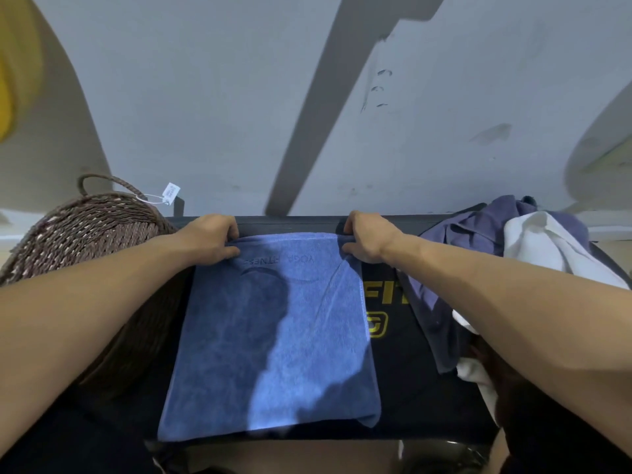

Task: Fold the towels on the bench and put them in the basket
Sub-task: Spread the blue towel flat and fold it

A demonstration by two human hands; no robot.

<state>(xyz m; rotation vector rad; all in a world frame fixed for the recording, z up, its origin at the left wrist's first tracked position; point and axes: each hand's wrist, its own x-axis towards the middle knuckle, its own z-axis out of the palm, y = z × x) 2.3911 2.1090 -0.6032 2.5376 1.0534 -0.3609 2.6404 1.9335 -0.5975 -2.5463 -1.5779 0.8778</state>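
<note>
A blue towel [273, 340] with dark lettering lies flat along the black bench [403, 350], folded into a long rectangle. My left hand [208, 239] pinches its far left corner. My right hand [367, 237] pinches its far right corner. Both hands sit at the bench's far edge. A brown woven basket [85, 230] stands at the left, right beside the towel, partly hidden by my left forearm.
A pile of unfolded towels, purple-grey [478, 230] and white [547, 248], lies on the bench's right end behind my right forearm. A white paper tag [171, 192] hangs from the basket handle. A pale wall rises just behind the bench.
</note>
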